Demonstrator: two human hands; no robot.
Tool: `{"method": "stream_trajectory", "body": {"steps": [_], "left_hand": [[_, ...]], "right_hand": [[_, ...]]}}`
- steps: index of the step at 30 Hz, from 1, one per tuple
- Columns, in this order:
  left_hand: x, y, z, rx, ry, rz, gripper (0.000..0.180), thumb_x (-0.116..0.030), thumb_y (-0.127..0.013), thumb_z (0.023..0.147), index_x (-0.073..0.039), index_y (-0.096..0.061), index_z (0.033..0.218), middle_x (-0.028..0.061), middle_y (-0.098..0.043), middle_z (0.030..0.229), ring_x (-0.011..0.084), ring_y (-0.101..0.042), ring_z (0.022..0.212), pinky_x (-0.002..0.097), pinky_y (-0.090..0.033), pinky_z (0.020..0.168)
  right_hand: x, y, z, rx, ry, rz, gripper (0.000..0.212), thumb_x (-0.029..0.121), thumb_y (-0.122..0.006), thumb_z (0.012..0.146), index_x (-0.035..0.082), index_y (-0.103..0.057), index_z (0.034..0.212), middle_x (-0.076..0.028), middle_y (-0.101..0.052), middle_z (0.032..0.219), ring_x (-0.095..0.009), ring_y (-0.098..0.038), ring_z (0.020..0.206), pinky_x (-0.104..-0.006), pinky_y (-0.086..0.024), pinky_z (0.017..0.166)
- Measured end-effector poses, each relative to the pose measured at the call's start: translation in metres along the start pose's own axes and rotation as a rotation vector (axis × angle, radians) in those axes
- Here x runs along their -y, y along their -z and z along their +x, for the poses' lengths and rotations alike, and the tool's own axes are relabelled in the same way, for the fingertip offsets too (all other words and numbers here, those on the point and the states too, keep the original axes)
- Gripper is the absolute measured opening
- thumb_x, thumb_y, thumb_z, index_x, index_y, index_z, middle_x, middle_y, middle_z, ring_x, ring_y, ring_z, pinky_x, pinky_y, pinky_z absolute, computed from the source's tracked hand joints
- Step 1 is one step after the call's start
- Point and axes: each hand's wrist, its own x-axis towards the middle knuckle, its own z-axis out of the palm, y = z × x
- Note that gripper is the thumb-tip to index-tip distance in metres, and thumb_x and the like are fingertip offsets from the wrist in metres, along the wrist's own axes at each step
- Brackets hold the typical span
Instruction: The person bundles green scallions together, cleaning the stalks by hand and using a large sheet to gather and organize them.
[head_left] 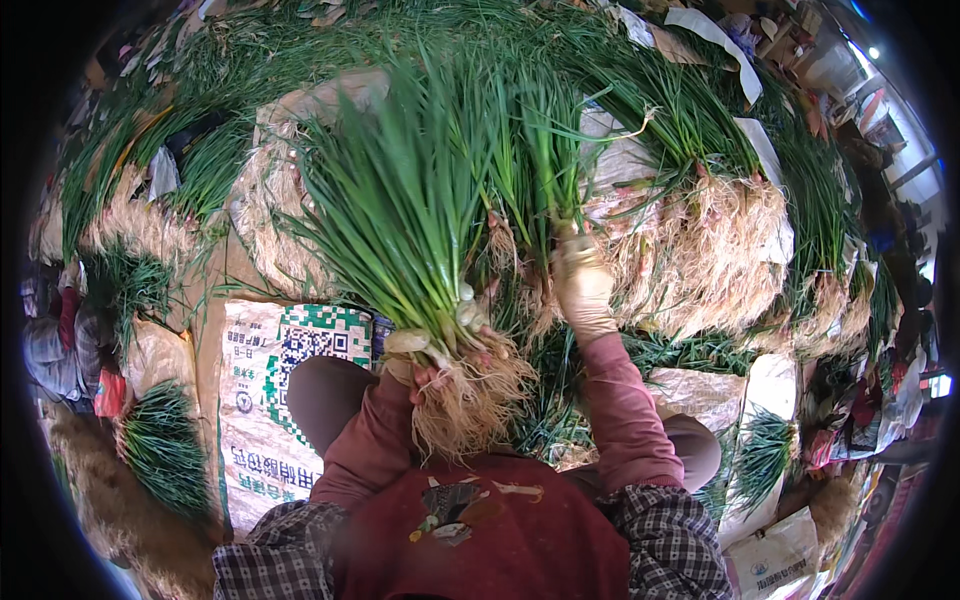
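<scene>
My left hand, in a pale glove, grips a thick bunch of green garlic near its base. The leaves fan out away from me, and reddish stem ends with long tan roots hang toward my lap. My right hand, also gloved, is closed around the lower stems of a smaller clump of green garlic, just right of the bunch. Its fingers are partly hidden, as are the ends of those stems. Beside that hand lies a rooted pile of green garlic.
More green garlic covers the ground ahead. A printed woven sack lies at my left knee. Tied-looking bundles sit on both sides, one at left and one at right. Another person is at the far left.
</scene>
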Motion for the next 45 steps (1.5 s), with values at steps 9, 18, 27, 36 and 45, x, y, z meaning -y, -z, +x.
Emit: {"method": "stream_trajectory", "body": {"steps": [9,18,27,36,45], "left_hand": [[-0.009,-0.017,-0.002,-0.171,0.034,-0.056,0.081,-0.029,-0.062,0.062,0.003,-0.033,0.13,0.0154,-0.048,0.105,0.034,-0.05,0.104,0.0522,-0.038,0.098],[-0.006,-0.014,-0.002,-0.192,0.072,0.115,0.077,-0.028,-0.06,0.068,0.005,-0.035,0.133,0.0212,-0.047,0.126,0.0314,-0.052,0.106,0.0472,-0.046,0.087],[0.013,-0.003,-0.017,-0.594,0.23,0.389,0.038,-0.033,-0.053,0.077,0.002,-0.065,0.086,0.0135,-0.065,0.071,0.0152,-0.058,0.048,0.0205,-0.042,0.04],[0.011,-0.007,-0.019,-0.605,0.296,0.385,0.036,-0.032,-0.051,0.08,0.002,-0.063,0.084,0.0138,-0.065,0.069,0.0085,-0.054,0.043,0.0193,-0.036,0.03],[0.006,-0.014,-0.021,-0.655,0.281,0.378,0.037,-0.03,-0.052,0.079,0.005,-0.062,0.088,0.016,-0.065,0.071,0.0139,-0.058,0.046,0.0215,-0.042,0.034]], "right_hand": [[-0.029,-0.013,-0.017,0.045,-0.646,0.899,0.028,0.014,-0.067,0.082,0.002,-0.063,0.107,-0.011,-0.066,0.096,-0.019,-0.062,0.087,-0.0293,-0.053,0.073],[-0.023,-0.045,0.036,0.34,-0.7,0.635,0.026,0.026,-0.064,0.083,0.004,-0.067,0.097,-0.013,-0.067,0.083,-0.019,-0.065,0.067,-0.0314,-0.053,0.063],[0.07,0.075,-0.044,0.404,-0.398,1.014,0.023,0.025,-0.065,0.085,0.003,-0.067,0.088,-0.009,-0.067,0.08,-0.013,-0.059,0.067,-0.0263,-0.052,0.063],[0.057,0.024,-0.031,0.579,-0.551,1.529,0.027,0.011,-0.067,0.082,-0.004,-0.06,0.104,-0.01,-0.066,0.092,-0.014,-0.06,0.084,-0.0257,-0.048,0.075],[0.067,0.017,-0.037,0.483,-0.972,2.157,0.012,0.001,-0.064,0.081,-0.001,-0.061,0.093,-0.012,-0.065,0.083,-0.021,-0.063,0.071,-0.0314,-0.051,0.065]]}}
